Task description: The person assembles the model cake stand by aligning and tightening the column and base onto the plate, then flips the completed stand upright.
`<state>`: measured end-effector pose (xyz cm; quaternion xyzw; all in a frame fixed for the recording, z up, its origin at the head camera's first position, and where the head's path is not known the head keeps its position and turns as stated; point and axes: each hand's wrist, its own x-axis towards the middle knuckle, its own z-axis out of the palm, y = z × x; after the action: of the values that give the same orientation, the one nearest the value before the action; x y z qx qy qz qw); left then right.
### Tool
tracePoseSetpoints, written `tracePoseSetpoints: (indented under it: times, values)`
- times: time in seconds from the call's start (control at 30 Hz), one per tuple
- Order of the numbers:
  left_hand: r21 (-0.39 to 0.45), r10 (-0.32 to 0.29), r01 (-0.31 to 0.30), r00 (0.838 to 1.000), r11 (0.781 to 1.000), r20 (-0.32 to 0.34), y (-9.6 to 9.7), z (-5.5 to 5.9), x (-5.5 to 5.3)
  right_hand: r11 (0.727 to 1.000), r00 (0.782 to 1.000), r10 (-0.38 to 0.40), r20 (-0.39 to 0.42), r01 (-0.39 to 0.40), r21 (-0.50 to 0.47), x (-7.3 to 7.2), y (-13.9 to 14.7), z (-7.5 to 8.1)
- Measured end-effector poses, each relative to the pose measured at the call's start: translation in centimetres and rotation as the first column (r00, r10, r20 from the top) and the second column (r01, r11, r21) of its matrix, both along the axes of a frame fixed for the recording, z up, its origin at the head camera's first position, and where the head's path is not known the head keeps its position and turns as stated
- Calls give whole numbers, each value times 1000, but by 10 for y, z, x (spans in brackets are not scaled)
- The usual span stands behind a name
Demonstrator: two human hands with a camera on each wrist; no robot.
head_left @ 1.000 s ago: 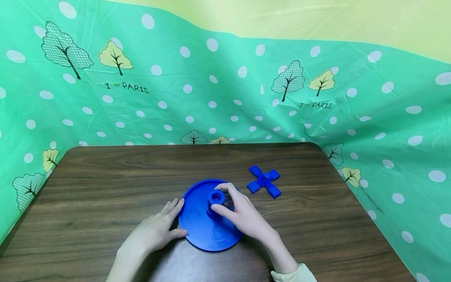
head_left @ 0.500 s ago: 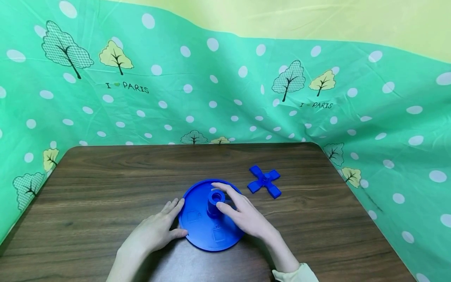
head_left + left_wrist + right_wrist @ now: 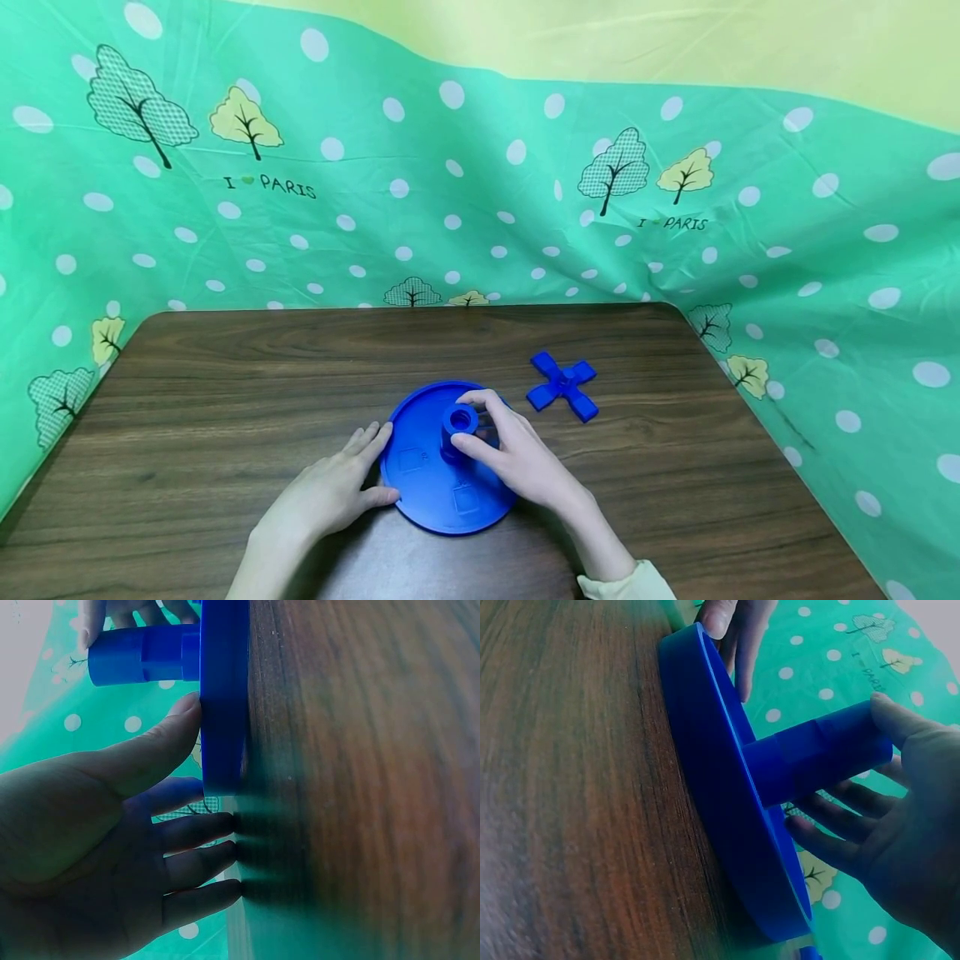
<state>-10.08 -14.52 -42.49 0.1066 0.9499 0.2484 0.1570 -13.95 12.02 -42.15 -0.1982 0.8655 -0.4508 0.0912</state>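
A round blue disc point(image 3: 420, 504) with a raised rim lies flat on the wooden table. From its middle rises a short hollow blue post point(image 3: 810, 754), its round hole facing up in the head view. My right hand point(image 3: 528, 458) holds this post between thumb and bent fingers, the thumb near its top end. At the disc's left edge, my left hand point(image 3: 330, 492) rests thumb and index finger against the rim. Its other fingers reach down to the table, fairly straight, in the left wrist view.
Behind and right of the disc lies a blue cross-shaped piece point(image 3: 564, 386) with four flat arms and a small central peg. A green dotted cloth point(image 3: 480, 192) hangs along the far edge of the table point(image 3: 225, 375).
Half a second ago my right hand's fingers were loosened and shifted around the post. They have swung back and closed on it. The left hand and disc stay in place.
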Motion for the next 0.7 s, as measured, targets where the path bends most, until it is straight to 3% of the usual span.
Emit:
tracePoseSetpoints:
  times: [0.23,0.43,0.7]
  values:
    - [-1,0,0,1000,1000,-3,0,-1,-1,999,998,27,52,-26,-25,0,2,1]
    - [-2,-1,1,1000,1000,1,0,0,0,998,997,65,43,-64,-29,-1,4,1]
    - [-1,1,-1,1000,1000,1,0,0,0,999,999,43,34,-42,-25,-2,4,-2]
